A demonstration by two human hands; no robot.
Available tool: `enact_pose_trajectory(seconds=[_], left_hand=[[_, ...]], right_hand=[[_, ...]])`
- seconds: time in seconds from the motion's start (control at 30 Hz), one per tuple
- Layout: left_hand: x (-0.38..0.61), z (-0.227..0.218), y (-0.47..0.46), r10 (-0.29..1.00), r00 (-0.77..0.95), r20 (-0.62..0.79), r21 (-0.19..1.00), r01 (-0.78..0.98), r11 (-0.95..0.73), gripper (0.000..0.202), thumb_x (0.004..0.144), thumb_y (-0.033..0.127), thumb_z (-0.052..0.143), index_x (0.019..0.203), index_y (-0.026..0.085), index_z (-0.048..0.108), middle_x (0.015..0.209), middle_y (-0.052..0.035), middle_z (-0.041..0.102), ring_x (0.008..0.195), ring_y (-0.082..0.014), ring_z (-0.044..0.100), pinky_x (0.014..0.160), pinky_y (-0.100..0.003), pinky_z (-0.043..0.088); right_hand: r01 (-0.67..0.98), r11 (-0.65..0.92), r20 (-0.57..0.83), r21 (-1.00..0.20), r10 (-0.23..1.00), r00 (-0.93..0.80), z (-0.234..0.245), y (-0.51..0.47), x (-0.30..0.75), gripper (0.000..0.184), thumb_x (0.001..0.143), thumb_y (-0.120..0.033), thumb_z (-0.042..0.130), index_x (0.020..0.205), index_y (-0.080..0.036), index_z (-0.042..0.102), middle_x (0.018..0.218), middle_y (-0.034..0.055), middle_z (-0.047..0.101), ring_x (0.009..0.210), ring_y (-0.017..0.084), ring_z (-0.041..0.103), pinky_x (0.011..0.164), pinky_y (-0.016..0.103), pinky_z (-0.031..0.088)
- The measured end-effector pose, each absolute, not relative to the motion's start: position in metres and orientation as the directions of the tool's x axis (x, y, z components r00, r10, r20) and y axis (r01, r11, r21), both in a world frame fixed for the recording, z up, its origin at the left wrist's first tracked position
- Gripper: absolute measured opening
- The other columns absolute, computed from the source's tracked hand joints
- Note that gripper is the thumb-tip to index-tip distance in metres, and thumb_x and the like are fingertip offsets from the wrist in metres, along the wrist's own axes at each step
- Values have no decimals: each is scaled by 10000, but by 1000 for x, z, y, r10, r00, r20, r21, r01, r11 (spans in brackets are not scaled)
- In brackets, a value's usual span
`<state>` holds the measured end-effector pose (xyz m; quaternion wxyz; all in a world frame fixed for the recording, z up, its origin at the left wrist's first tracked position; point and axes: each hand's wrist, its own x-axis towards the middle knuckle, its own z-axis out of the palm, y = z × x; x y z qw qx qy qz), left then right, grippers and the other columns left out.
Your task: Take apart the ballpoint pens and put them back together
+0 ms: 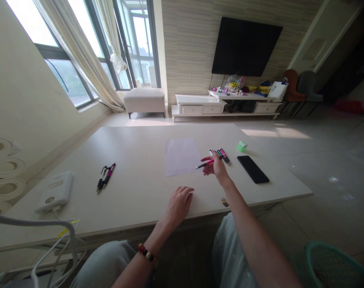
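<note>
My right hand [216,168] is closed around a pink pen [206,163], its dark tip pointing left over the right edge of a white sheet of paper [182,156]. Just beyond that hand lie several pens [225,156], partly hidden by it. My left hand [178,203] rests near the table's front edge, below the paper, its fingers loosely bent and apart with nothing in them. Off to the left, a small group of pens [106,177] lies on the white table [140,176].
A black phone [253,169] and a small green object [242,146] lie on the right. At the left stands a white device [55,192] with a cable. A minion sticker [224,202] marks the front edge. A green basket [334,264] is on the floor.
</note>
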<state>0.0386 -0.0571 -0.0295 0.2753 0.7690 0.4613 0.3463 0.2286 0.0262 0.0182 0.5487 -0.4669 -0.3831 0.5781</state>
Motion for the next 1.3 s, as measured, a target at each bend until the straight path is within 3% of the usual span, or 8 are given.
enact_pose_trajectory(seconds=[0.1, 0.17, 0.33, 0.53, 0.63, 0.83, 1.2, 1.3], left_hand=[[33, -36, -42, 891, 313, 328, 534, 717, -448, 345, 878, 276, 424, 1196, 214, 543, 1247, -93, 554, 1192, -244, 438, 1007, -428, 322], [32, -40, -33, 902, 270, 336, 418, 816, -400, 405, 880, 284, 417, 1271, 195, 473, 1366, -102, 445, 1289, -264, 328, 1054, -469, 248], [33, -49, -26, 930, 205, 305, 276, 916, -292, 477, 899, 368, 351, 1336, 181, 401, 1450, -113, 319, 1353, -297, 207, 1075, -540, 143], [34, -49, -27, 933, 206, 296, 278, 916, -290, 493, 902, 385, 328, 1349, 187, 393, 1439, -110, 340, 1354, -294, 212, 1085, -534, 120], [34, -49, -26, 934, 205, 293, 299, 908, -293, 498, 899, 386, 337, 1356, 193, 382, 1444, -104, 332, 1356, -295, 204, 1088, -535, 108], [35, -51, -26, 936, 198, 292, 318, 903, -290, 501, 901, 384, 327, 1355, 179, 383, 1446, -105, 327, 1359, -297, 195, 1095, -527, 83], [34, -50, -28, 936, 193, 293, 350, 890, -293, 502, 895, 389, 338, 1352, 188, 387, 1440, -105, 340, 1352, -301, 213, 1097, -521, 76], [34, -51, -28, 935, 187, 302, 364, 884, -294, 493, 895, 383, 340, 1344, 188, 400, 1438, -111, 342, 1350, -304, 218, 1095, -524, 78]], right_hand=[[-96, -28, -35, -995, 997, 76, 8, 37, 220, 317, 722, -468, 568, 657, -158, 547, 439, -23, 500, 354, 90, 437, 358, 201, 335], [-35, 39, 36, -999, 996, 78, 1, 45, 212, 272, 722, -426, 568, 655, -164, 539, 434, -41, 478, 351, 77, 412, 346, 187, 303], [228, 66, 69, -971, 998, 9, -19, 69, 194, 253, 735, -374, 503, 639, -153, 582, 485, -18, 520, 426, 92, 465, 391, 187, 333], [382, 80, 153, -921, 975, 163, -46, 88, 184, 180, 684, -218, 423, 619, -176, 585, 442, -30, 489, 447, 115, 454, 433, 213, 318], [426, 59, 151, -903, 971, 184, -53, 92, 181, 208, 665, -210, 413, 497, -181, 534, 431, -7, 495, 463, 126, 464, 436, 224, 303], [466, 57, 157, -883, 971, 179, -56, 93, 178, 207, 672, -213, 421, 498, -190, 530, 456, -2, 530, 476, 129, 479, 471, 229, 327], [426, 46, 141, -904, 971, 193, -56, 92, 177, 206, 659, -209, 434, 480, -181, 530, 433, -3, 496, 477, 129, 462, 448, 222, 317], [363, 38, 118, -931, 972, 201, -53, 91, 183, 207, 686, -245, 421, 596, -162, 587, 466, -3, 506, 480, 127, 476, 430, 210, 331]])
